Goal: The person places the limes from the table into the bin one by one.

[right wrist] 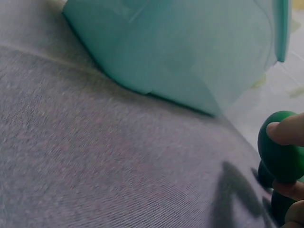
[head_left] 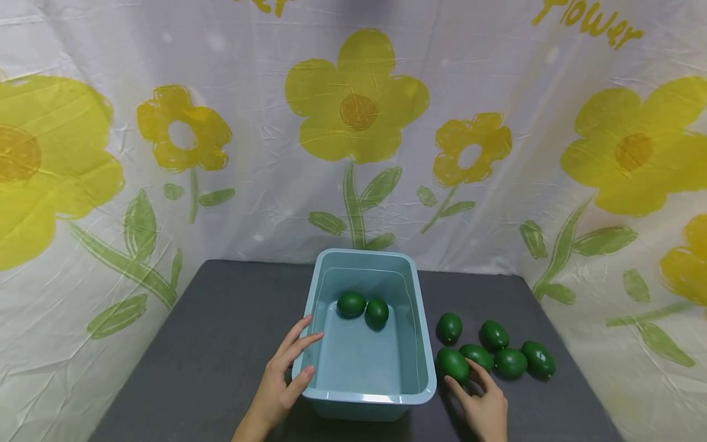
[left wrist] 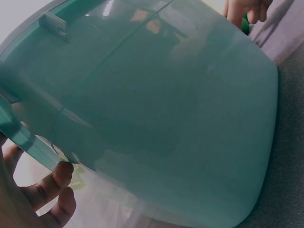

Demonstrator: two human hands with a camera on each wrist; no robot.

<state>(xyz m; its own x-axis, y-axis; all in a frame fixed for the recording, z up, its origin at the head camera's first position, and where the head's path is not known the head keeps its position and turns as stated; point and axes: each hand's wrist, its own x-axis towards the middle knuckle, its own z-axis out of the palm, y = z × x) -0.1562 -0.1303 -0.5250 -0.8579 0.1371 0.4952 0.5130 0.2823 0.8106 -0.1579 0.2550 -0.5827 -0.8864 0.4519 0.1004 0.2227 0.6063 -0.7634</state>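
Observation:
A light blue plastic bin point(head_left: 361, 397) stands in the middle of the table, with two dark green oval fruits point(head_left: 351, 304) inside. My left hand point(head_left: 282, 374) rests at its left rim, fingers spread and fairly straight; in the left wrist view those fingertips point(left wrist: 62, 175) are beside the rim. Just right of the bin, my right hand point(head_left: 482, 402) pinches a green fruit point(head_left: 452, 364) between thumb and fingers. The right wrist view shows this held fruit point(right wrist: 280, 147) above the tabletop, with more fruits behind and below it.
Several more green fruits point(head_left: 510, 363) lie in a loose group on the dark grey table point(head_left: 243, 319), right of the bin. One fruit point(head_left: 449, 328) sits close to the bin's right wall. A white cloth point(head_left: 254, 202) printed with yellow flowers hangs behind and along both sides.

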